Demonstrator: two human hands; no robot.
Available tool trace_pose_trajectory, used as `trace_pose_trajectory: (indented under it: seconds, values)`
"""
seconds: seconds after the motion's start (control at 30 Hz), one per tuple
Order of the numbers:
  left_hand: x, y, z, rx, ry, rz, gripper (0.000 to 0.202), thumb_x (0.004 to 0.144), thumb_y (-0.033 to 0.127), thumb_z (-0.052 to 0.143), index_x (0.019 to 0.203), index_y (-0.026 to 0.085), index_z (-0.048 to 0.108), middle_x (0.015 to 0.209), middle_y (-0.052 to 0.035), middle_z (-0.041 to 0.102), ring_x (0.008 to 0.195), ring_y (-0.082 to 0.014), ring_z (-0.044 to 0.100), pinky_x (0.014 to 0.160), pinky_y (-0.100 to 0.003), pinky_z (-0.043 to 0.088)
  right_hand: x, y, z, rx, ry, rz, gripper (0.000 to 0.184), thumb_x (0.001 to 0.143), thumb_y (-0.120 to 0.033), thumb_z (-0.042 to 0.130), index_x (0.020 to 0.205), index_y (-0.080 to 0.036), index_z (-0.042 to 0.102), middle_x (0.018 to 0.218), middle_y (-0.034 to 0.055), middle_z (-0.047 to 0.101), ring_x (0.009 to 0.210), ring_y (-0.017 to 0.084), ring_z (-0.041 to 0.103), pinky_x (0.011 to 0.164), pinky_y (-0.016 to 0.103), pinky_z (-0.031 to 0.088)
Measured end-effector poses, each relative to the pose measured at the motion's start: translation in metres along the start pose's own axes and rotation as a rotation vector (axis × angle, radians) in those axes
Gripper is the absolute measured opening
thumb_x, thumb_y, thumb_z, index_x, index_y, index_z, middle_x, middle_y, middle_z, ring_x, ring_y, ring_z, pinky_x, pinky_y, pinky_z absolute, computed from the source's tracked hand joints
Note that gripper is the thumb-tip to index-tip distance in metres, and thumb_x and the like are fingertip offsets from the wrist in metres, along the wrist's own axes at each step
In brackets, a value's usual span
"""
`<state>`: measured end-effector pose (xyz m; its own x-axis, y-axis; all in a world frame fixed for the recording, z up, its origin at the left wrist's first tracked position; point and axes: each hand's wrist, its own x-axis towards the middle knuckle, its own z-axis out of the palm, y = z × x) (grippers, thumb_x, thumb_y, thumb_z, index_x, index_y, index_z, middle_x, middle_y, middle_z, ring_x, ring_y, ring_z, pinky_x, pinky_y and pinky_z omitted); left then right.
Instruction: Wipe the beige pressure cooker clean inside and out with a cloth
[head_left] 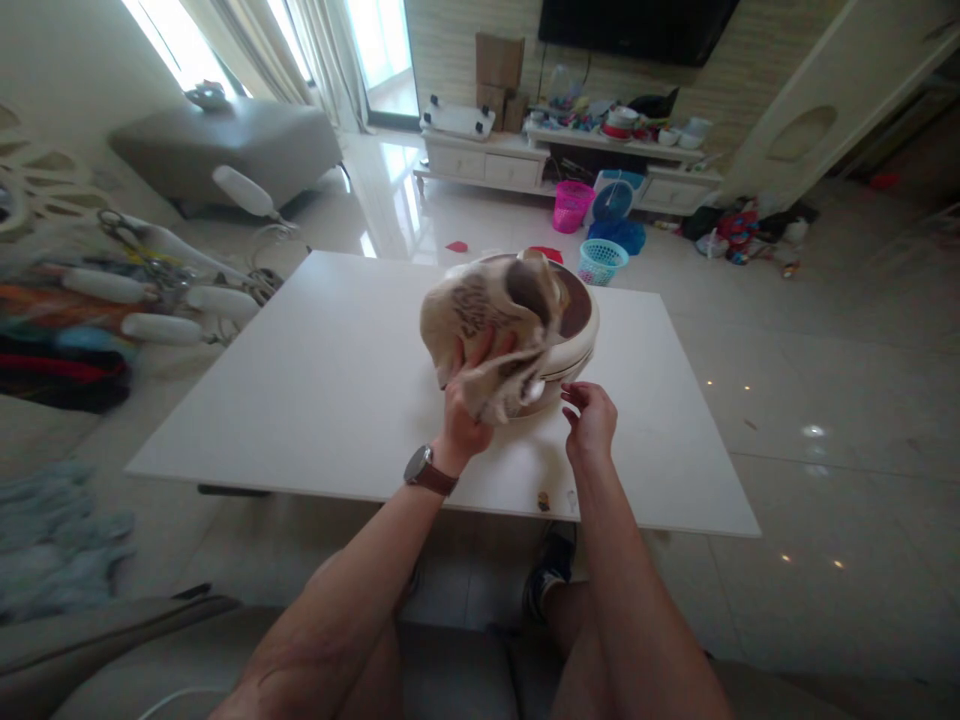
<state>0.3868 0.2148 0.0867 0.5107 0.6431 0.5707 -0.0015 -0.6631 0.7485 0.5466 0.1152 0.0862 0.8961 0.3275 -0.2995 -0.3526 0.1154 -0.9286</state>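
Observation:
My left hand [469, 400], with a watch on its wrist, is closed on a crumpled cream cloth [469, 310] with dark print. Behind and partly under the cloth stands a round cream container [581, 345] with a brown inside, its left part covered. To the right of the container's lower side is my right hand [592, 415]. Its fingers are bent, with a gap to the thumb, and nothing shows in them. Both hands are over the white table [315, 380].
Near the table's front edge lie a small dark and yellow item [544, 501] and a small pale item [571, 500]. Beyond the table, a blue basket [602, 260] and a pink basket [572, 205] stand on the floor. A white lamp-like fixture [187, 250] is at left.

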Motion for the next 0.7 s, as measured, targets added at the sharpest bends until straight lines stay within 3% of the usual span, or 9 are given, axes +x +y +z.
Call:
trace_pose_trajectory:
  seconds: [0.07, 0.13, 0.3, 0.4, 0.5, 0.63, 0.7]
  values:
    - [0.0, 0.014, 0.001, 0.193, -0.196, 0.207, 0.044, 0.093, 0.042, 0.055, 0.132, 0.025, 0.068, 0.145, -0.0076, 0.063, 0.149, -0.0301, 0.042, 0.131, -0.055, 0.003, 0.001, 0.001, -0.002, 0.004, 0.005, -0.024, 0.012, 0.061, -0.028, 0.058, 0.067, -0.021, 0.065, 0.067, -0.0028, 0.068, 0.065, 0.013, 0.06, 0.052, 0.021, 0.038]
    - [0.001, 0.023, 0.003, 0.331, -0.251, 0.32, 0.048, 0.095, 0.035, 0.051, 0.14, 0.023, 0.062, 0.15, -0.0078, 0.058, 0.152, -0.03, 0.038, 0.13, -0.058, -0.003, 0.001, 0.0, -0.004, 0.015, 0.022, -0.038, 0.011, 0.061, -0.026, 0.057, 0.066, -0.021, 0.064, 0.062, -0.0039, 0.064, 0.063, 0.012, 0.058, 0.051, 0.021, 0.038]
    - [0.003, 0.016, -0.001, 0.279, -0.09, 0.336, 0.05, 0.099, 0.033, 0.043, 0.146, 0.02, 0.056, 0.151, -0.0109, 0.057, 0.153, -0.0277, 0.036, 0.13, -0.056, 0.005, 0.001, -0.005, -0.005, 0.018, 0.024, 0.005, 0.012, 0.062, -0.027, 0.058, 0.069, -0.021, 0.065, 0.07, -0.0023, 0.071, 0.067, 0.012, 0.062, 0.053, 0.021, 0.039]
    - [0.005, 0.005, -0.004, 0.129, 0.094, 0.193, 0.048, 0.101, 0.038, 0.043, 0.143, 0.02, 0.06, 0.151, -0.0117, 0.057, 0.153, -0.0278, 0.036, 0.13, -0.054, 0.012, 0.0, -0.006, -0.004, 0.011, 0.02, 0.014, 0.012, 0.062, -0.029, 0.058, 0.069, -0.021, 0.065, 0.073, -0.0013, 0.073, 0.068, 0.012, 0.062, 0.054, 0.021, 0.039]
    - [0.008, -0.008, 0.0, -0.068, 0.312, -0.044, 0.042, 0.099, 0.04, 0.051, 0.132, 0.022, 0.068, 0.146, -0.0101, 0.062, 0.151, -0.0259, 0.04, 0.128, -0.047, 0.023, -0.001, -0.005, -0.002, 0.022, 0.016, 0.019, 0.012, 0.062, -0.029, 0.058, 0.068, -0.021, 0.065, 0.071, -0.0011, 0.073, 0.068, 0.013, 0.063, 0.054, 0.021, 0.039]
    - [0.011, -0.03, 0.013, -0.358, 0.759, -0.386, 0.028, 0.087, 0.03, 0.065, 0.113, 0.022, 0.072, 0.13, -0.0064, 0.07, 0.136, -0.0208, 0.055, 0.122, -0.035, 0.035, -0.001, -0.006, 0.0, 0.041, 0.005, 0.02, 0.012, 0.062, -0.028, 0.058, 0.068, -0.02, 0.065, 0.071, -0.0013, 0.073, 0.067, 0.013, 0.063, 0.054, 0.021, 0.039]
    - [0.014, -0.041, 0.016, -0.531, 0.916, -0.571, 0.025, 0.085, 0.025, 0.062, 0.109, 0.02, 0.069, 0.122, -0.0056, 0.071, 0.126, -0.0188, 0.062, 0.115, -0.033, 0.042, -0.001, -0.006, 0.0, 0.049, 0.009, 0.027, 0.011, 0.063, -0.027, 0.058, 0.067, -0.02, 0.065, 0.07, -0.0013, 0.074, 0.067, 0.012, 0.063, 0.054, 0.021, 0.039]
